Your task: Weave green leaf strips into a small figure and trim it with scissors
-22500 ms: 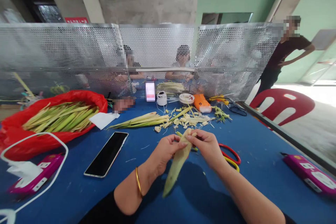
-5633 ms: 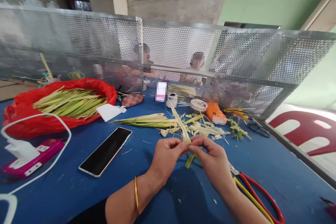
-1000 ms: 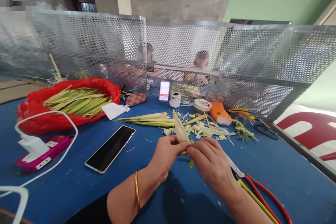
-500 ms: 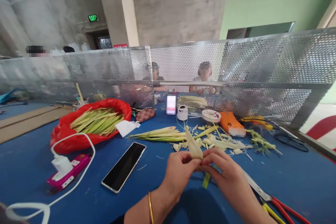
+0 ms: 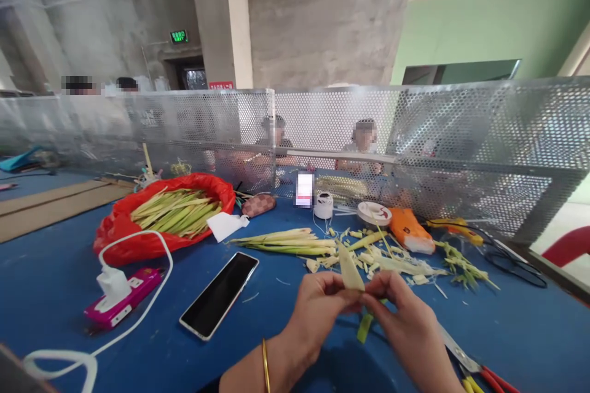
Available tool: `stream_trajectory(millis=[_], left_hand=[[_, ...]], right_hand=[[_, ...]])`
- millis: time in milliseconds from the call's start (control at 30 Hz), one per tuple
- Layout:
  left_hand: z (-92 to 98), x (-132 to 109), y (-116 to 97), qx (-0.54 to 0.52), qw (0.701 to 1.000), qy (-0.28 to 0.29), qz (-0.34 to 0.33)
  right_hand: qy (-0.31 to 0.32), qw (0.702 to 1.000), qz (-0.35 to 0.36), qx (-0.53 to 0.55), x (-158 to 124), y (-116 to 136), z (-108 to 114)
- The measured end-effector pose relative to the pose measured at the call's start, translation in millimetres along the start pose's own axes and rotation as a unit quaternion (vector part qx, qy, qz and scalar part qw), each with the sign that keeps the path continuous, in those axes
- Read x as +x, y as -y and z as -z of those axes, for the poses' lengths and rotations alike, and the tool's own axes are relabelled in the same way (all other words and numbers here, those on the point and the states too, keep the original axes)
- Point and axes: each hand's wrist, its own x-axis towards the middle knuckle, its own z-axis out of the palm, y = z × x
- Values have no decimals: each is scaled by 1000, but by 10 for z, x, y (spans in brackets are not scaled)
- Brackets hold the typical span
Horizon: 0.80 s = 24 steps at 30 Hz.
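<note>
My left hand point(image 5: 318, 310) pinches the base of a pale, pointed leaf piece point(image 5: 351, 271) between thumb and fingers. The leaf stands up with its tip above my knuckles. My right hand point(image 5: 405, 313) meets it from the other side, with thumb and fingertips closed at the same base. A green leaf strip point(image 5: 364, 326) hangs below the fingertips; whether it joins the pale piece is hidden. Just behind the hands lie cut leaf scraps point(image 5: 396, 261) and a bundle of long green leaves point(image 5: 286, 241). Red-handled scissors point(image 5: 465, 357) rest beside my right forearm, partly covered by it.
On the blue table point(image 5: 152, 325) are a red bag point(image 5: 117, 233) of leaves, a phone point(image 5: 219, 295), and a magenta power strip point(image 5: 122, 301) with a white cable. Behind stand a white thread spool point(image 5: 324, 206), tape roll point(image 5: 374, 214), orange packet point(image 5: 410, 230) and perforated metal screen point(image 5: 322, 116). People sit beyond it.
The view has shifted slightly, so the scene sits a little lower and to the right. My right thumb has moved across the leaf's base; both hands stay on the leaf.
</note>
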Motion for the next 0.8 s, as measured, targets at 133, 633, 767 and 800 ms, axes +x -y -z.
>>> stream_trajectory(millis=[133,633,767,800], left_hand=[[4,8,-33,-16,999,8,38],[14,19,-12,-36,996,-43,75],[-1,9,-15,-44,996,-26,78],[-5,9,-15,-39,996,-26,70]], right_hand=[[-12,1000,1,-29,-9,79,49],[14,963,244,-114,-1,80,42],[-6,969,231,-83,-4,50,30],[-9,971,225,-75,-5,46,28]])
